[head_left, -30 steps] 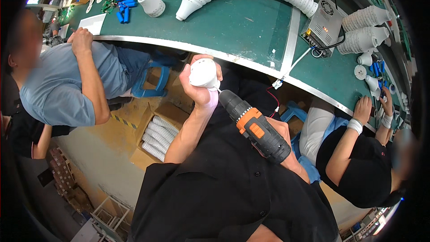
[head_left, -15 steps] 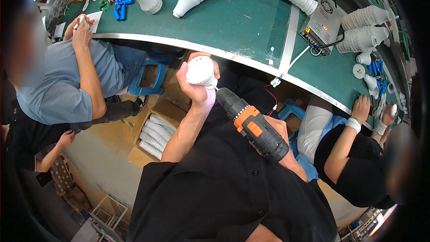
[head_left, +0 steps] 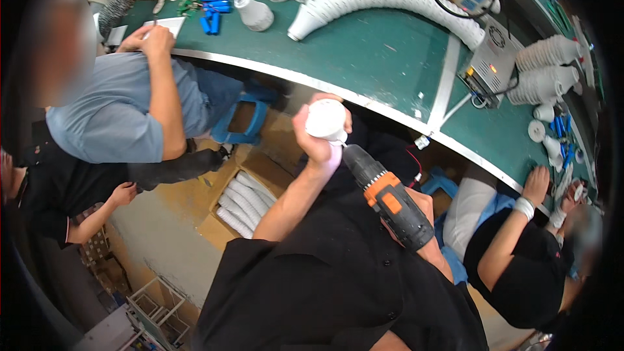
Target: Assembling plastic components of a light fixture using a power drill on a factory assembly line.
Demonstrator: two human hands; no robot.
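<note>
Left hand (head_left: 317,138) is raised below the near edge of the green bench (head_left: 377,58), fingers curled closed around a white cup-shaped housing (head_left: 325,119). Right hand (head_left: 424,203) grips a black-and-orange cordless drill (head_left: 387,196); its fingers are mostly hidden behind the tool, closed on the handle. Drill tip meets the housing's underside. Brown cardboard box (head_left: 235,203) of white tubes sits on the floor, lower left of the housing. Grey box-shaped power unit (head_left: 491,65) stands near the bench's right part.
</note>
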